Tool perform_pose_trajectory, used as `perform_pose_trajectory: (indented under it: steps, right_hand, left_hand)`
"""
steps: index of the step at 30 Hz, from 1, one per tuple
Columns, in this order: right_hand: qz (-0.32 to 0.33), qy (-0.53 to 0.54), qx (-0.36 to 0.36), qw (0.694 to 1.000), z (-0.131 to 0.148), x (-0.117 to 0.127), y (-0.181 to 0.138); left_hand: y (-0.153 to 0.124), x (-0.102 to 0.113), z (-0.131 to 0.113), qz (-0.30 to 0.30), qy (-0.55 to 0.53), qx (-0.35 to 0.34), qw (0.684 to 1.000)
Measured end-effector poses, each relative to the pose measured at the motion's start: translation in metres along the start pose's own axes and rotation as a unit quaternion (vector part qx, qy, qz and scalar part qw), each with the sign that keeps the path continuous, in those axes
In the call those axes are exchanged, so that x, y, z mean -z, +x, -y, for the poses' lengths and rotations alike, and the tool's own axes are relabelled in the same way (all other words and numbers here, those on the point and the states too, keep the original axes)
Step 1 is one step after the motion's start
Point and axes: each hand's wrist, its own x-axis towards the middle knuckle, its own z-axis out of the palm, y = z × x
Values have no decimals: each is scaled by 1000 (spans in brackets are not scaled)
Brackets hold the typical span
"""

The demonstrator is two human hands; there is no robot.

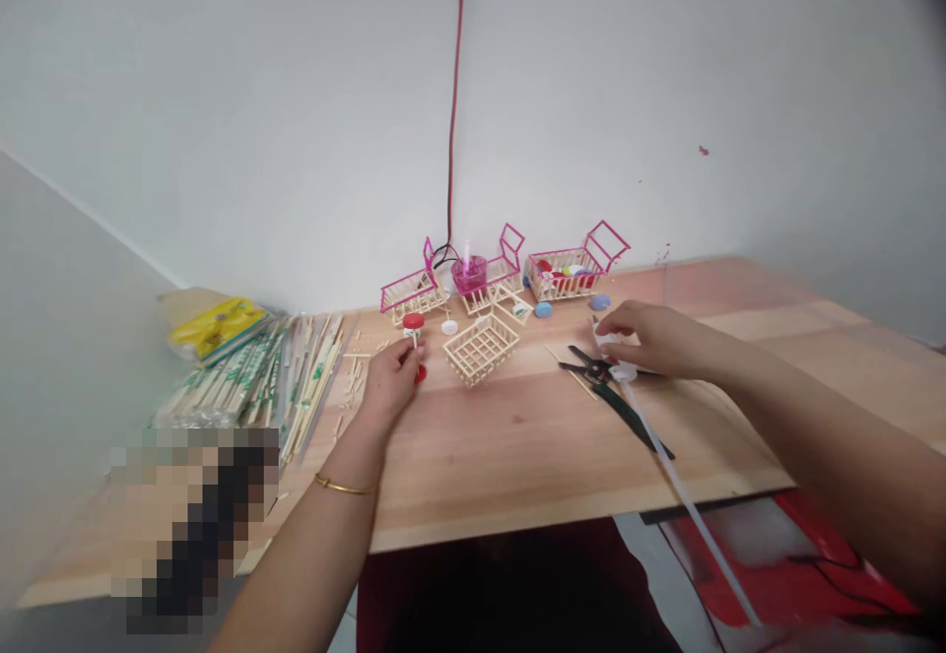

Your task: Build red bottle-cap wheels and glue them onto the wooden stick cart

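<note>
white rod (684,500): long axis runs diagonal. Far end is under the right hand (654,338), mid-table right of centre. Near end points toward the near-right, past the table (517,456) edge and out over the floor. The far end has a thicker white head.

Right hand: palm down, fingers curled in tight over the rod's head and gripping it.

black pliers (617,397): just beside the rod, almost parallel. Nose points far-left and sits just under the right hand; handles trail near-right. Can't tell whether the hand touches them.

Left hand (391,377): left of centre, well apart from the right. Fingers bent, narrow gap, tips down at a red cap (421,373) on the table. Can't tell if it's pinched or only touched. A red-lidded jar (413,324) stands upright just behind the fingertips. Gold bangle (344,485) on the wrist.

Bare stick basket (482,346) sits between the hands, tilted.

Against the wall:
- three pink-framed baskets (573,274)
- pink cup (468,274)
- loose blue caps (543,309)

Far left: wrapped stick bundles (251,377) and a yellow packet (214,326).
</note>
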Motion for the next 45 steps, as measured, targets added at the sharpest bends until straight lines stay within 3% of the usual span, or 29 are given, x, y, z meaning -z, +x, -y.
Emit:
perform_pose_trajectory:
  steps: [3,7,19,25,31,35,38,45]
  right_hand:
    - [60,-62,-21,996,33,-8,19]
    - [92,-134,-52,985,61,-23,39]
    - [109,-52,-57,991,70,-33,67]
    - [47,-5,-51,998,56,-21,62]
    - [-36,108,-90,989,29,16,59]
    - [-85,-3,-79,993,14,38,83]
    - [-63,-113,-54,990,3,45,110]
    - [57,-175,-65,981,-9,40,163]
  left_hand:
    - [1,0,4,-11,24,-28,999]
    - [3,1,8,-17,31,-30,999]
    - [6,2,14,-2,44,2,999]
    - [7,3,15,2,92,12,996]
    - [6,4,7,17,121,13,992]
    - [6,4,5,12,120,-1,993]
    - [7,3,7,7,118,-1,993]
    - [8,4,9,0,146,3,989]
